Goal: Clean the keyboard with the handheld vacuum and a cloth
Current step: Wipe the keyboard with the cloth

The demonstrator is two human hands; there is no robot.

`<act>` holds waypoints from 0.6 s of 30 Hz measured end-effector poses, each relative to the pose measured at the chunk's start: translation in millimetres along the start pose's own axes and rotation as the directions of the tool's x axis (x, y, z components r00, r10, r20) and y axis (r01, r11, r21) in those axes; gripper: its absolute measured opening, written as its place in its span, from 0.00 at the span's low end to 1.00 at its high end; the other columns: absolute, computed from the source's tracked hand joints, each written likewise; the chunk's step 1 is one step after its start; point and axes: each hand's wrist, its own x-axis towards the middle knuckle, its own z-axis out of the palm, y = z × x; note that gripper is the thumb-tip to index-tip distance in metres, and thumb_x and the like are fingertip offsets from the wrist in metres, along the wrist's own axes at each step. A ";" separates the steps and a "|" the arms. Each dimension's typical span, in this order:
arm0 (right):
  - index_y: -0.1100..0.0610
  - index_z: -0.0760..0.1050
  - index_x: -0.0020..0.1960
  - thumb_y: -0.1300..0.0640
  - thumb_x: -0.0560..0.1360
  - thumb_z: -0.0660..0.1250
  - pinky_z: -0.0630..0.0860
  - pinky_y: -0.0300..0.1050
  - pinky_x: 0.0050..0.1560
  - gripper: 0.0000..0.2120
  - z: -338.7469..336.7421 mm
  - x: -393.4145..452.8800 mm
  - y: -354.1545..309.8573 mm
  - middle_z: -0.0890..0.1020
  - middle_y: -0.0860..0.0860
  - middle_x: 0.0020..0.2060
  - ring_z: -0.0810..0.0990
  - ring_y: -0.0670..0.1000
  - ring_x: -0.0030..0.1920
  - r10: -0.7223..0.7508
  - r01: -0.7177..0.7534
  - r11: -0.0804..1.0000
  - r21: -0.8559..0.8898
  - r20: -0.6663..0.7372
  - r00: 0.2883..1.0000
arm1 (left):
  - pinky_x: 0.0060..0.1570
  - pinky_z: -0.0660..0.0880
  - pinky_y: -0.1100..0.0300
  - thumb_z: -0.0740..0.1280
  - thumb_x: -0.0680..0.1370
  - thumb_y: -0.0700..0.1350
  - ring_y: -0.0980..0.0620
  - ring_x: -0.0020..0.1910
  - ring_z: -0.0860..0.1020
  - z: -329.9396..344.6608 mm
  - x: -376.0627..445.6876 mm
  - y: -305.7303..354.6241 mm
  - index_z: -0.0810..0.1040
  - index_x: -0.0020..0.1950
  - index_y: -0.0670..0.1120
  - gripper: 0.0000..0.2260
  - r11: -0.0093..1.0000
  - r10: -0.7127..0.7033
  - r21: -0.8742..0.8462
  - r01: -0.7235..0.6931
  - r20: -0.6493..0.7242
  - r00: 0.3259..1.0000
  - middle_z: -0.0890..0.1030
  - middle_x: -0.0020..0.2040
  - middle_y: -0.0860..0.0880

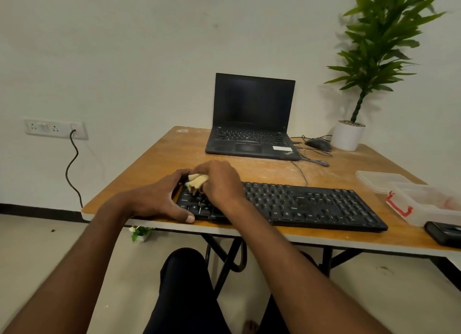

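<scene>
Keyboard [299,204] lies along the near edge of the table [154,159] at lower centre, its long axis running left to right, with most keys stretching rightward from both hands. Left hand [159,199] clasps its left end, thumb on the front edge. Just beyond, right hand [219,181] keeps a closed grip on a bunched cloth [195,181] pressed onto the leftmost keys.

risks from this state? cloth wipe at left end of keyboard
1. The keyboard lies near the front edge of the table; the left hand holds only its left end, so a hard wipe could push it toward the edge.
2. The right hand grips a bunched cloth; folds may snag a keycap.
3. The keyboard's cable runs back to the laptop; dragging the keyboard could tug it.
</scene>
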 end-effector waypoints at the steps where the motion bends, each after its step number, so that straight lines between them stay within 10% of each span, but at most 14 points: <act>1: 0.49 0.85 0.58 0.65 0.76 0.70 0.80 0.51 0.52 0.16 4.0 4.2 -4.2 0.86 0.51 0.52 0.82 0.53 0.53 -0.026 0.026 1.000 0.013 0.027 0.999 | 0.61 0.75 0.62 0.84 0.65 0.60 0.56 0.68 0.73 0.2 -0.3 -0.8 0.52 0.78 0.66 0.52 1.000 0.002 -0.003 -0.002 -0.001 1.000 0.69 0.70 0.60; 18: 0.48 0.85 0.58 0.71 0.74 0.66 0.77 0.49 0.57 0.23 -110.8 -27.8 155.0 0.84 0.52 0.62 0.79 0.55 0.60 0.338 -0.355 0.926 -0.127 -0.137 0.931 | 0.60 0.73 0.66 0.83 0.67 0.58 0.56 0.69 0.69 1.4 -4.6 0.9 0.51 0.82 0.62 0.53 0.999 -0.008 0.032 0.008 -0.018 1.000 0.64 0.73 0.57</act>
